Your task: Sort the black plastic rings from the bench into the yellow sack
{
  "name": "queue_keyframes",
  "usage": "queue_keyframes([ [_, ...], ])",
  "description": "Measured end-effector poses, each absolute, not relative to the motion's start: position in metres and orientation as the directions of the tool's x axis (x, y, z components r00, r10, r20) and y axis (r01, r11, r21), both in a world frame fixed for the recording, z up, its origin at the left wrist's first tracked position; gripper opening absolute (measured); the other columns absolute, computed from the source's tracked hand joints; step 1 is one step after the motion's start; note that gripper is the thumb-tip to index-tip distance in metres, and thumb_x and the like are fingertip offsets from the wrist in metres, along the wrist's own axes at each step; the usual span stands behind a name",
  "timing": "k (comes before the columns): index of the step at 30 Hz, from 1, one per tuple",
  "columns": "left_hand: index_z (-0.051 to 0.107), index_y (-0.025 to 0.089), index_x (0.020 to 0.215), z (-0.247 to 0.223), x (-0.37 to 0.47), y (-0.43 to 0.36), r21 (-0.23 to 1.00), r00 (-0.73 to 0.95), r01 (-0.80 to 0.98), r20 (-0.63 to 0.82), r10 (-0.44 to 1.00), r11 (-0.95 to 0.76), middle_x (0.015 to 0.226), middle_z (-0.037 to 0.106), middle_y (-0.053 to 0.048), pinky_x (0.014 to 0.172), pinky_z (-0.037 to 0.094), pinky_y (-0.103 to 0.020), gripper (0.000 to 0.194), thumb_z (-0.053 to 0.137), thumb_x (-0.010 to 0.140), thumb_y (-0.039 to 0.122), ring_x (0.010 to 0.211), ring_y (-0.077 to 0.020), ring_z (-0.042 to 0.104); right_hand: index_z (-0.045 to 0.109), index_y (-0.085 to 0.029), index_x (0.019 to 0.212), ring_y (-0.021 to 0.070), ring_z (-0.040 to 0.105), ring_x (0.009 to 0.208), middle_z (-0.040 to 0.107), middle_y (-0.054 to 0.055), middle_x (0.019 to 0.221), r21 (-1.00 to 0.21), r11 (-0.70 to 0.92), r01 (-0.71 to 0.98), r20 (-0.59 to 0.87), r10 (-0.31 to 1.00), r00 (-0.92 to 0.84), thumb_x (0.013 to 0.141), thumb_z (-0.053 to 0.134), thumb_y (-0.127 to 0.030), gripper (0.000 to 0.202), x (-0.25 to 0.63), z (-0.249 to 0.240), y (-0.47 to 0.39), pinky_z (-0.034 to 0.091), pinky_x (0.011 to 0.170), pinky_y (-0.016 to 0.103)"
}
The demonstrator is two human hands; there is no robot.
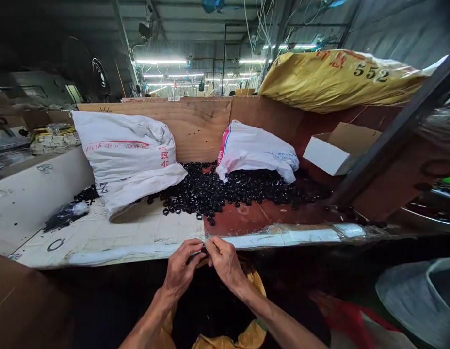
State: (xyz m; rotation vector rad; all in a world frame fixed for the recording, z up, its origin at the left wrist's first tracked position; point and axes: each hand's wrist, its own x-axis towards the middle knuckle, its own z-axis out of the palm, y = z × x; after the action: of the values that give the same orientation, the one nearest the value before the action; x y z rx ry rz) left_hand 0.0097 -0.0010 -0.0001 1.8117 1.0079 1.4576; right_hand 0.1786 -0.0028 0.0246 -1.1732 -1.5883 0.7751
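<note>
My left hand (181, 266) and my right hand (223, 261) meet at the table's front edge, with a small black part (204, 249) pinched between their fingertips. Both hands have their fingers closed on it, and its shape is mostly hidden. Under them hangs an open yellow sack (254, 334) with a dark inside. Beyond the hands, a heap of small black rings (210, 191) spreads over the tabletop.
Two white sacks (130, 150) (259, 148) lie on the table (145, 237) by a wooden back board (203, 121). A white box (325, 155) and slanted metal post (392, 126) stand right. A yellow sack (341, 80) rests above.
</note>
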Motion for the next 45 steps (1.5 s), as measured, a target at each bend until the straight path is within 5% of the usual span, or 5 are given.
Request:
queue_keyframes([
  [7,0.071,0.018,0.096,0.012,0.013,-0.003,0.955,0.054,0.043,0.291,0.955,-0.293,0.099,0.073,-0.005,0.086,0.058,-0.030,0.020,0.076,0.083,0.032,0.092,-0.0194,0.070,0.065,-0.019,0.094,0.0161,0.065,0.072,0.066,0.004,0.085,-0.876,0.421,0.234,0.408,0.907,-0.101,0.092,0.055,-0.030,0.015,0.183,0.027,-0.008,0.052,0.067,0.026],
  [14,0.072,0.021,0.100,0.012,0.000,-0.009,0.790,0.221,0.230,0.526,0.821,-0.568,0.108,0.074,-0.009,0.090,0.056,-0.036,0.012,0.066,0.091,0.026,0.100,-0.0209,0.071,0.058,-0.019,0.094,0.0137,0.060,0.052,0.062,-0.005,0.054,-0.998,0.042,0.038,0.036,0.987,-0.154,0.085,0.057,-0.026,0.011,0.182,0.028,-0.017,0.048,0.060,0.025],
  [18,0.071,0.017,0.090,0.039,-0.012,0.009,0.816,0.518,0.321,0.273,0.811,-0.480,0.093,0.074,-0.007,0.077,0.056,-0.029,0.013,0.068,0.089,0.030,0.084,-0.0180,0.070,0.060,-0.020,0.077,0.0124,0.054,0.050,0.059,-0.004,0.054,-0.935,0.188,0.301,0.112,0.962,-0.251,0.083,0.060,-0.025,0.009,0.197,0.032,0.004,0.041,0.054,0.023],
  [29,0.069,0.015,0.096,0.018,0.034,0.118,0.443,0.140,0.843,0.368,0.919,-0.305,0.097,0.070,-0.010,0.081,0.049,-0.033,0.013,0.066,0.083,0.018,0.090,-0.0242,0.066,0.062,-0.018,0.085,0.0213,0.061,0.084,0.063,0.008,0.088,-0.576,0.371,0.728,0.438,0.892,-0.108,0.085,0.060,-0.013,0.006,0.194,0.003,0.094,0.047,0.079,0.031],
  [45,0.056,0.018,0.102,0.012,0.029,0.077,0.819,0.200,0.313,0.439,0.876,-0.481,0.096,0.068,-0.002,0.083,0.059,-0.030,0.024,0.066,0.079,0.019,0.083,-0.0138,0.069,0.070,-0.020,0.096,0.0178,0.065,0.082,0.071,0.005,0.092,-0.832,0.496,0.249,0.480,0.868,-0.126,0.086,0.063,-0.026,0.014,0.209,0.011,0.079,0.053,0.077,0.030],
])
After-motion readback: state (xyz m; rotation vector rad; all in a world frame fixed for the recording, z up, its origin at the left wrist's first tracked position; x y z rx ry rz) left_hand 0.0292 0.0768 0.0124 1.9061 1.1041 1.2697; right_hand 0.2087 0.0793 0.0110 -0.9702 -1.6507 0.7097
